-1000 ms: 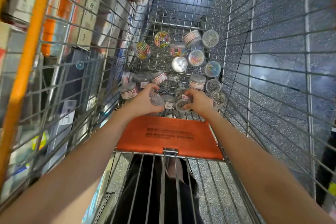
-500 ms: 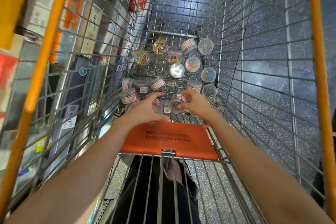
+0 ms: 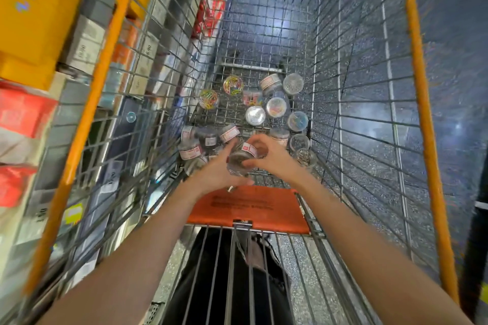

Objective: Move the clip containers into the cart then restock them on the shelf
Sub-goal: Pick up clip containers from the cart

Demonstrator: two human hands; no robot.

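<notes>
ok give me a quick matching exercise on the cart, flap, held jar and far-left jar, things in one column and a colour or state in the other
Things:
1. cart rim
2. flap
3. held jar
4. far-left jar

States:
A. lies flat, orange
B. gripped between both hands
C. holds multicoloured clips
D. yellow-orange bar

Pairs: 1-D, 2-A, 3-B, 4-C

The left hand and right hand share the held jar.

Single head-worn wide-angle view, looking steeply down into the cart (image 3: 327,34), close above both forearms
</notes>
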